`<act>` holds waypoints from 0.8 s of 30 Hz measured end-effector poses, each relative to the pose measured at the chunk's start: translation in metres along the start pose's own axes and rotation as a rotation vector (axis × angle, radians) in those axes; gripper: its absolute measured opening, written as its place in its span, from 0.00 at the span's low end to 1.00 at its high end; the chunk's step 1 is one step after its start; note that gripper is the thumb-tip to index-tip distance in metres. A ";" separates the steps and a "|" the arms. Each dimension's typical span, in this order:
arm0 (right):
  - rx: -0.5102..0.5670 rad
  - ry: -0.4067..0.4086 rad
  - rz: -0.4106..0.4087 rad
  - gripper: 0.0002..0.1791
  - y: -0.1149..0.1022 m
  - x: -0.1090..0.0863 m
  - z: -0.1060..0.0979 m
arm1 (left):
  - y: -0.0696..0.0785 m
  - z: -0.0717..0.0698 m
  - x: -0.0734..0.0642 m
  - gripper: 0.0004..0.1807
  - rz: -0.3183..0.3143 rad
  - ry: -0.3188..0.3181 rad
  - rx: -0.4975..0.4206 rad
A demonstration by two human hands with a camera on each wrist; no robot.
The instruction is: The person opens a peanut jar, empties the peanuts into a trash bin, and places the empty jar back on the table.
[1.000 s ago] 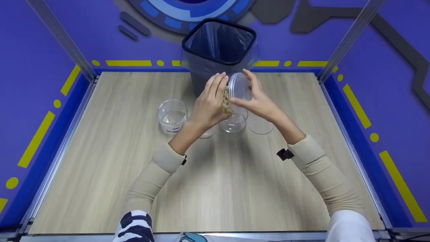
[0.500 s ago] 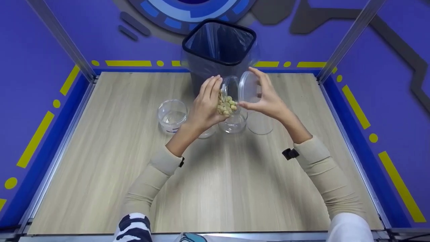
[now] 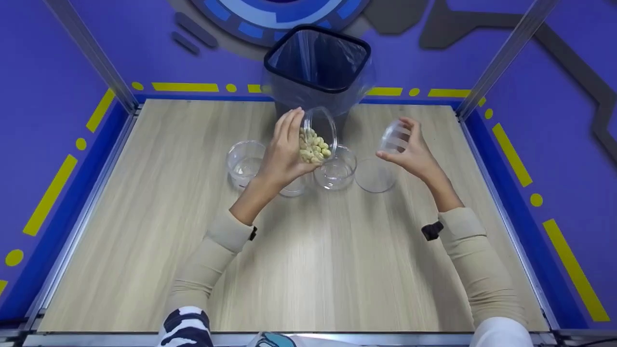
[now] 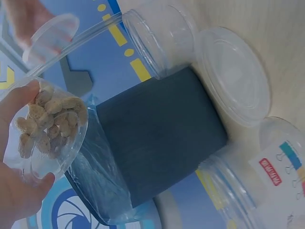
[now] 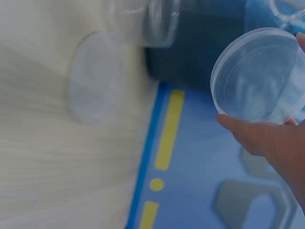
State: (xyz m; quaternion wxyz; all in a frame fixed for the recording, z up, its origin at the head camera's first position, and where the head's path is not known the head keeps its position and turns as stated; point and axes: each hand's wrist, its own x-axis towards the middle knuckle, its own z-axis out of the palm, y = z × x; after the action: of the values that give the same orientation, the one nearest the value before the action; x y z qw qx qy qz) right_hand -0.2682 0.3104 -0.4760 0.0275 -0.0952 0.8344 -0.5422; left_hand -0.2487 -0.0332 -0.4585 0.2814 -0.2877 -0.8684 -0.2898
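Observation:
My left hand (image 3: 284,152) grips a clear plastic jar (image 3: 326,115) above the table, tipped sideways with its mouth facing right. Unshelled peanuts (image 4: 52,119) fill part of this jar, as the left wrist view shows up close. Off to the right, my right hand (image 3: 418,152) holds a clear round lid (image 5: 257,76) by its edge, apart from the jar. Beneath the tilted jar, an open clear jar (image 3: 336,169) stands on the table. Another clear lid (image 3: 375,176) lies flat beside it.
A dark bin (image 3: 299,83) with a plastic liner stands behind the jars at the table's back edge. Left of my left hand is another open clear jar (image 3: 245,161). A clear lid (image 3: 292,189) lies partly hidden under my left forearm. Blue-purple panels surround the wooden table (image 3: 308,270).
The lid has come off the peanut jar and moved right with my right hand. My left hand has shifted left with the jar, turning its mouth and peanuts into view.

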 end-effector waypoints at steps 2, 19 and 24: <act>0.002 0.025 0.046 0.59 0.016 -0.002 -0.006 | -0.002 0.000 -0.002 0.66 -0.012 -0.006 -0.009; 0.193 0.221 0.265 0.61 0.087 -0.027 -0.056 | -0.006 0.001 -0.007 0.66 -0.066 0.001 -0.042; 0.091 0.287 0.398 0.65 0.123 -0.036 -0.069 | -0.007 0.002 -0.009 0.66 -0.057 0.004 -0.043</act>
State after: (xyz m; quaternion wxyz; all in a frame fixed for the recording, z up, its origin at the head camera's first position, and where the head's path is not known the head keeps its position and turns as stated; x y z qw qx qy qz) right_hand -0.2588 0.4281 -0.5618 0.0191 0.1501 0.8068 -0.5711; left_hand -0.2483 -0.0394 -0.4681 0.2686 -0.2681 -0.8692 -0.3169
